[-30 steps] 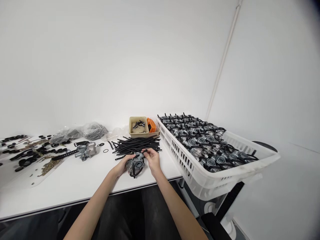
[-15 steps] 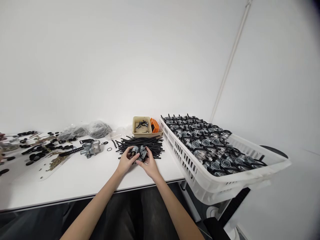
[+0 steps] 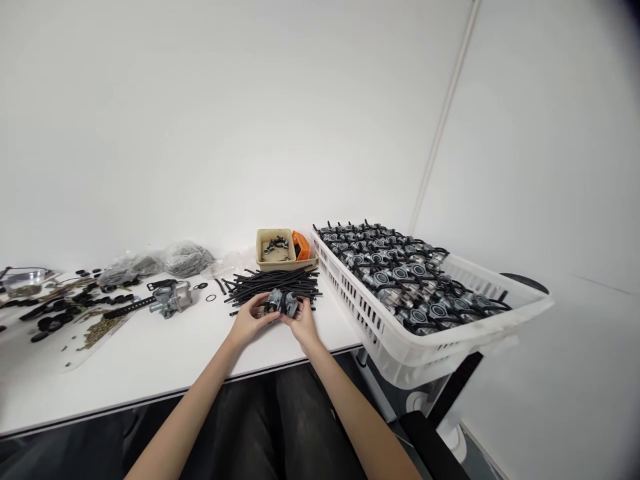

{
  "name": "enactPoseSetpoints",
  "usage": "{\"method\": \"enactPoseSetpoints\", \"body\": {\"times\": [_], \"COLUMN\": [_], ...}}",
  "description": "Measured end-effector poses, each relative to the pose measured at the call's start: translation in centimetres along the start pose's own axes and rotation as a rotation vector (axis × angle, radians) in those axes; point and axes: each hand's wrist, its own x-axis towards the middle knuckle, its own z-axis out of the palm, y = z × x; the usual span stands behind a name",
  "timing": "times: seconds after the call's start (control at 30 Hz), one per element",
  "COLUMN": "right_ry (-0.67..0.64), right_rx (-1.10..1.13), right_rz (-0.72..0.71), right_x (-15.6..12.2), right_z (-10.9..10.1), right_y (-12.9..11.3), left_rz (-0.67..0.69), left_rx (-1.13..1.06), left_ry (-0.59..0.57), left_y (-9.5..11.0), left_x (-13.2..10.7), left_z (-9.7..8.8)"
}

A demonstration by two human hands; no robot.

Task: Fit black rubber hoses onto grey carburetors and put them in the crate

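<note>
Between both hands, low over the front part of the table, is a grey metal carburetor (image 3: 283, 302) with black parts on it. My left hand (image 3: 250, 320) grips its left side, thumb along the near face. On its right side my right hand (image 3: 302, 323) is closed around it as well, the thumbs close together. Fingers and palms cover much of its underside. Just behind lies a pile of black rubber hoses (image 3: 270, 285). Left of my hands rests another carburetor (image 3: 175, 298) with a black strap (image 3: 131, 308) beside it.
A white plastic crate (image 3: 390, 333) full of carburetors with black hoses stands at the right. Behind the hoses are a beige tray (image 3: 260, 250) with metal clips and an orange basket (image 3: 301, 247). Bagged parts (image 3: 187, 259), brass pieces (image 3: 100, 331) and black rubber parts (image 3: 50, 323) lie leftward.
The carburetor has been turned in my hands, and both hands have shifted their grip slightly. The view has swung a little, so the crate and tray sit farther left.
</note>
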Motion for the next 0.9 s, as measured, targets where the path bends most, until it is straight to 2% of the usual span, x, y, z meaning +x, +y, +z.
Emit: {"method": "enactPoseSetpoints", "body": {"times": [0.2, 0.43, 0.6, 0.77, 0.9], "right_ry": [0.054, -0.020, -0.053, -0.075, -0.076], "right_rx": [0.017, -0.049, -0.096, -0.196, -0.221], "right_rz": [-0.017, -0.043, -0.068, -0.102, -0.119], "right_x": [0.3, 0.4, 0.3, 0.1, 0.1], "right_z": [-0.2, -0.1, -0.1, 0.0, -0.1], "right_y": [0.3, 1.1, 0.9, 0.5, 0.5], "left_rz": [-0.037, -0.077, -0.001, 0.074, 0.107], "left_rx": [-0.116, -0.205, -0.270, -0.231, -0.183], "left_ry": [0.024, 0.176, 0.267, 0.317, 0.310], "left_y": [-0.1, -1.0, -1.1, -0.2, 0.8], "left_x": [0.2, 0.7, 0.9, 1.1, 0.8], "left_z": [-0.4, -0.9, -1.3, -0.9, -0.3]}}
